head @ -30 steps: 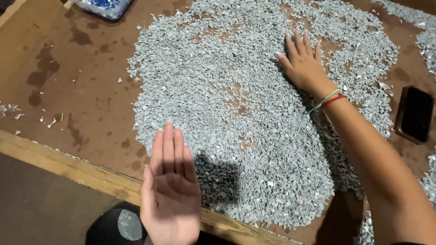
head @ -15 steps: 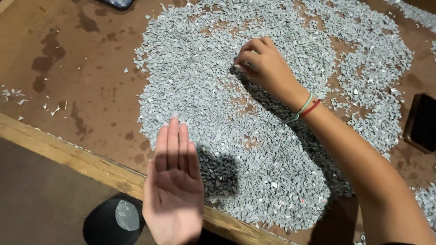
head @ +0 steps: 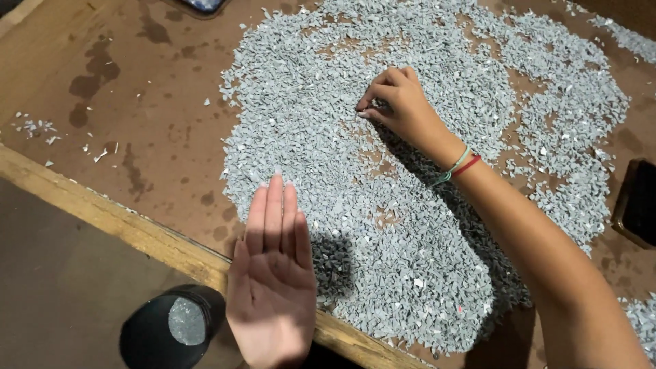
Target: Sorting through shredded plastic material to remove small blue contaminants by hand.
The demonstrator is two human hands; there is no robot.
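Fingertips of right hand (head: 400,102) pinch into grey plastic chip pile (head: 424,205) mid-table; left hand (head: 273,287) flat, fingers together, empty. Risk: chips likely scatter over wooden table edge (head: 137,229) beside black container (head: 171,331).

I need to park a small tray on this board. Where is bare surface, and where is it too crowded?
Bare brown board lies left of the grey chip pile, between it and the wooden edge rail, with only stray flecks. The pile fills the centre and right, where the right hand pinches chips. The left hand hangs over the rail beside a black container.
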